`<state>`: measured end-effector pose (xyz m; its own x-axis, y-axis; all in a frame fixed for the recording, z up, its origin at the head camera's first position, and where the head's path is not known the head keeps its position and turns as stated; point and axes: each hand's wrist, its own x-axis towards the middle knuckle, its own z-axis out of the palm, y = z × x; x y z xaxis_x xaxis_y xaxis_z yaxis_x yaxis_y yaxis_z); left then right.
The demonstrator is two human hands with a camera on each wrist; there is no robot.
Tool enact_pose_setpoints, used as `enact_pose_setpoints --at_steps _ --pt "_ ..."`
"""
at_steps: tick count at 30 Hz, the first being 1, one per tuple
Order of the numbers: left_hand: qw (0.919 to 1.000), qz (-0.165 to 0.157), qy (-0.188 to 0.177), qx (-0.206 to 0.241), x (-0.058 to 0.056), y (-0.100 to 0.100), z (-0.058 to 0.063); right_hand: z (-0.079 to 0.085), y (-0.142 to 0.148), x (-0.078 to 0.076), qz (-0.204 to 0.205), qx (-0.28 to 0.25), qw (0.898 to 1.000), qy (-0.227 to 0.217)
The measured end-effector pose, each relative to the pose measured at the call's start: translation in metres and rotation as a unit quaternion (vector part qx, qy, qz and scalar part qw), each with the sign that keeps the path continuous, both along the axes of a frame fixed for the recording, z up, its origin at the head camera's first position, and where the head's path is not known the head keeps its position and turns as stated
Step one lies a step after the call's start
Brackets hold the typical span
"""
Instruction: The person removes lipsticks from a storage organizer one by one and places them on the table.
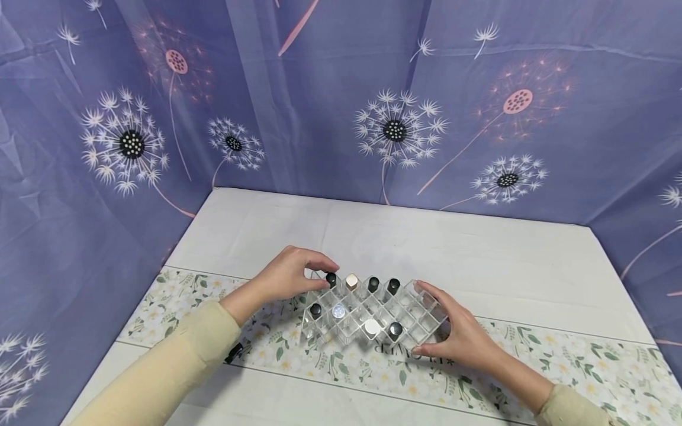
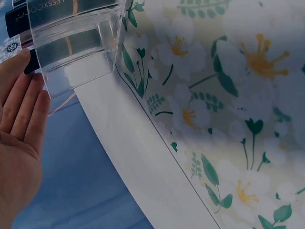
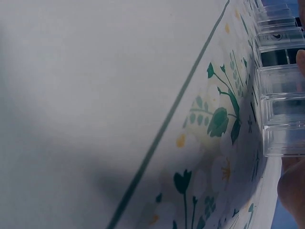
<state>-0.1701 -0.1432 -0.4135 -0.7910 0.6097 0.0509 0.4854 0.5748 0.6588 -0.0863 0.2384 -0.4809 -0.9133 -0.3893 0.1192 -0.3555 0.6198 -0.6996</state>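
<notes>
A clear acrylic lipstick organizer [image 1: 354, 319] with diamond-shaped slots stands on the table, several capped tubes upright in it. At its far left corner, my left hand [image 1: 288, 273] has thumb and fingertips on either side of a black-capped lipstick [image 1: 331, 279]; in the left wrist view the thumb lies against the black cap [image 2: 31, 62]. My right hand [image 1: 462, 334] grips the organizer's right end, fingers at the far side and thumb at the near side. Other tubes include one with a rose-gold cap [image 1: 351, 281] and one with a white top [image 1: 372, 326].
A small black object [image 1: 233, 353] lies on the table beside my left sleeve, partly hidden. Floral runner [image 1: 288, 355] crosses the white table [image 1: 479, 260] beneath the organizer. Purple dandelion-print curtains [image 1: 319, 118] hang behind and at both sides.
</notes>
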Motion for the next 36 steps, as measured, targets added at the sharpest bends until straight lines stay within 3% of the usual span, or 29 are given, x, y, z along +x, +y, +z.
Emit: enact_pose_setpoints --at_steps 25,36 --pt "0.9998 0.011 0.01 0.01 0.0022 0.0033 -0.0005 0.0006 -0.0007 -0.0012 -0.004 -0.009 1.0 -0.004" --pt "0.9995 0.012 -0.003 0.029 0.0008 0.0045 0.006 0.0002 0.0006 -0.0006 0.0 -0.011 1.0 0.004"
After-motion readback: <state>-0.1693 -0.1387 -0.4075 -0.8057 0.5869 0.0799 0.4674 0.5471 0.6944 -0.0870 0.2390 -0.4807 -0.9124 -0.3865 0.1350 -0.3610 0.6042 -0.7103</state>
